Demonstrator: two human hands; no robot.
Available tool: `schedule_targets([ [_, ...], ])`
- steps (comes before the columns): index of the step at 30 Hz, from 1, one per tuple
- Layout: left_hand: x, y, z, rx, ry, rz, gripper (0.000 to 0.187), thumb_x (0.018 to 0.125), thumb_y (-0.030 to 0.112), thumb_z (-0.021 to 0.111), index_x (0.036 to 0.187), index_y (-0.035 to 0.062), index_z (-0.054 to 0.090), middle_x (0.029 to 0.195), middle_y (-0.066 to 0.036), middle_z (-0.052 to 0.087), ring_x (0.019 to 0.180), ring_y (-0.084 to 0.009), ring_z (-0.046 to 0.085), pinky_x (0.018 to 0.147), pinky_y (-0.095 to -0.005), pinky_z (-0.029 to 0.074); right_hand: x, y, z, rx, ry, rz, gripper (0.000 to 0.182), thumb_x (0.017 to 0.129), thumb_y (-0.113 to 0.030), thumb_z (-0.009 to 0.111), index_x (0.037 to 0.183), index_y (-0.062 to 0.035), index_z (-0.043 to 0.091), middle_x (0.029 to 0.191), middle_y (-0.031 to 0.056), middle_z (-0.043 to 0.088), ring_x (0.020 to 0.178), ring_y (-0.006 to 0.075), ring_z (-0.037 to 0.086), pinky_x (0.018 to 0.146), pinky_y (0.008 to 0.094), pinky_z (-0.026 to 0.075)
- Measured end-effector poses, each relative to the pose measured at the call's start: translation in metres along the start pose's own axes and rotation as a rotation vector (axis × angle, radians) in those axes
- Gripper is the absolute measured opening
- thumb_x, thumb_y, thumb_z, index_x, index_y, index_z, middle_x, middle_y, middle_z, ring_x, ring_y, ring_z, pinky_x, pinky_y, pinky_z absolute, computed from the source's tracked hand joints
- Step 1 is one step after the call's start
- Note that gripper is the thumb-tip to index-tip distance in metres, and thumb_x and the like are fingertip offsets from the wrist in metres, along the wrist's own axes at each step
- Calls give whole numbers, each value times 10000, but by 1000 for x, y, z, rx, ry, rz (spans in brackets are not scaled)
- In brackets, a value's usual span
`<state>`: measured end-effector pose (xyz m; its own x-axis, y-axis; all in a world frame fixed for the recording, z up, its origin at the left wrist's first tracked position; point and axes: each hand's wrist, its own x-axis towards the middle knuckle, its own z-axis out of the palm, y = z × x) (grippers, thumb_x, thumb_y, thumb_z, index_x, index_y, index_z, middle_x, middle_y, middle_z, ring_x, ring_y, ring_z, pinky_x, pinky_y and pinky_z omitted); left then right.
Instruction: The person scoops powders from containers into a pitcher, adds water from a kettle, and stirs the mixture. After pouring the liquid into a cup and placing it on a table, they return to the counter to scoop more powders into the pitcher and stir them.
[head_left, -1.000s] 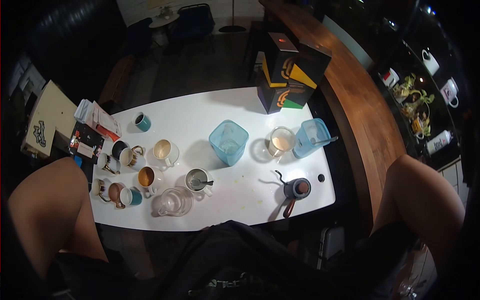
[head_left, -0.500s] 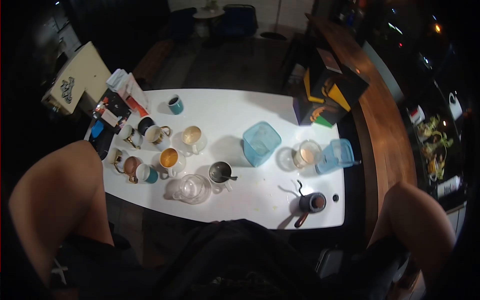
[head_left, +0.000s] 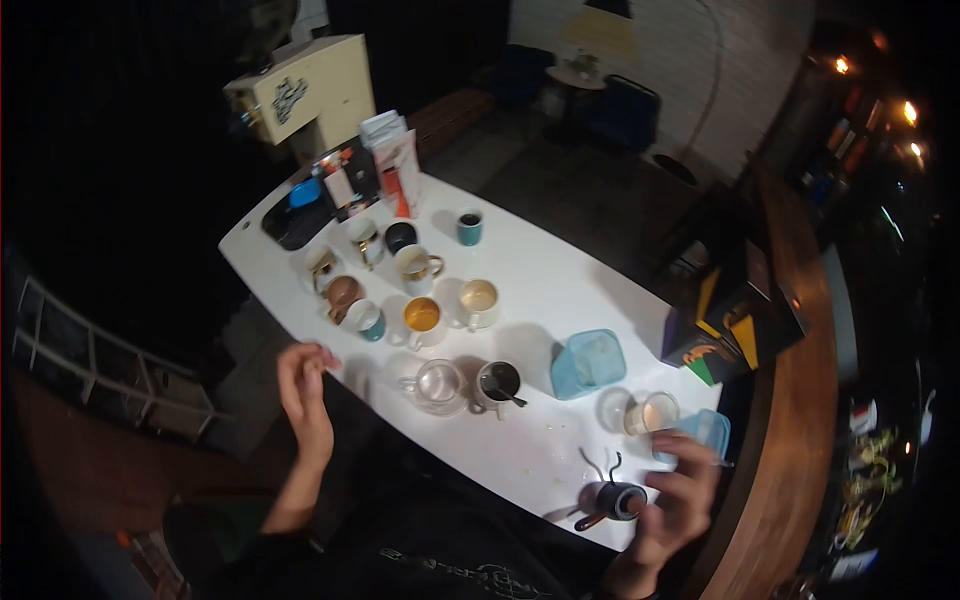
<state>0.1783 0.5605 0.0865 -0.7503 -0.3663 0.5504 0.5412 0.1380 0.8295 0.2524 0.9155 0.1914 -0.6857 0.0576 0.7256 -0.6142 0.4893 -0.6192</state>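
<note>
My left hand [head_left: 306,400] is raised off the table's front edge with loosely bent fingers and holds nothing. Nearest to it is a white and teal cup [head_left: 366,320]. My right hand [head_left: 682,495], smeared a little by motion, hovers beside a small dark gooseneck kettle [head_left: 622,502], its thumb and fingers apart. Just beyond that hand are a glass with pale contents [head_left: 652,414] and a light blue plastic container [head_left: 712,430], partly hidden by the fingers. Between my hands stand a clear glass pitcher [head_left: 438,384] and a mug with a spoon [head_left: 497,384].
Several mugs crowd the left half of the white table [head_left: 545,275], including an orange-lined one [head_left: 423,316] and a brown cup [head_left: 344,293]. A larger blue container [head_left: 590,362] stands right of centre. Black boxes [head_left: 750,320] and a wooden counter [head_left: 790,390] border the right side.
Both arms, earlier bent at the frame's sides with hands out of sight, have come forward so both hands show. The view has turned, so the table now slants down to the right.
</note>
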Motion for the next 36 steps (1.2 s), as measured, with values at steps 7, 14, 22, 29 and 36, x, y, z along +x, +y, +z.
schedule_targets([
  [7, -90, 10, -72, 131, 79, -340, 61, 978, 57, 530, 1015, 8, 533, 914, -52, 521, 809, -109, 517, 747, -258, 442, -77, 23, 122, 358, -592, 440, 128, 864, -9, 595, 975, 0, 658, 980, 142, 651, 933, 286, 631, 850, 362, 478],
  [14, -99, -20, -134, -244, -16, -492, 61, 988, 25, 505, 1038, 4, 534, 884, -43, 537, 787, -105, 511, 713, -250, 432, -85, 6, 248, 536, -1083, 252, 54, 905, -49, 630, 929, -4, 647, 971, 97, 625, 911, 275, 636, 793, 335, 496],
  [22, -80, -25, -326, -30, 86, -570, 50, 965, 33, 529, 921, 12, 539, 843, -34, 537, 796, -101, 510, 737, -257, 429, -90, -76, 441, 508, -1239, 105, 89, 906, -71, 627, 876, 11, 642, 900, 123, 592, 828, 302, 610, 706, 358, 481],
  [29, -42, -15, -475, 141, 336, -517, 133, 909, -37, 598, 970, 41, 510, 932, -27, 536, 845, -90, 524, 791, -252, 444, -114, -172, 613, 658, -1390, 23, 134, 904, -79, 585, 957, 41, 614, 944, 172, 601, 905, 382, 598, 790, 434, 482],
  [36, 2, -66, -555, 27, 383, -539, 158, 911, -24, 598, 986, 50, 481, 946, -34, 523, 870, -110, 525, 815, -268, 445, -102, -191, 696, 602, -1467, -15, 156, 942, -128, 569, 979, 15, 620, 950, 164, 601, 904, 366, 600, 784, 419, 478],
])
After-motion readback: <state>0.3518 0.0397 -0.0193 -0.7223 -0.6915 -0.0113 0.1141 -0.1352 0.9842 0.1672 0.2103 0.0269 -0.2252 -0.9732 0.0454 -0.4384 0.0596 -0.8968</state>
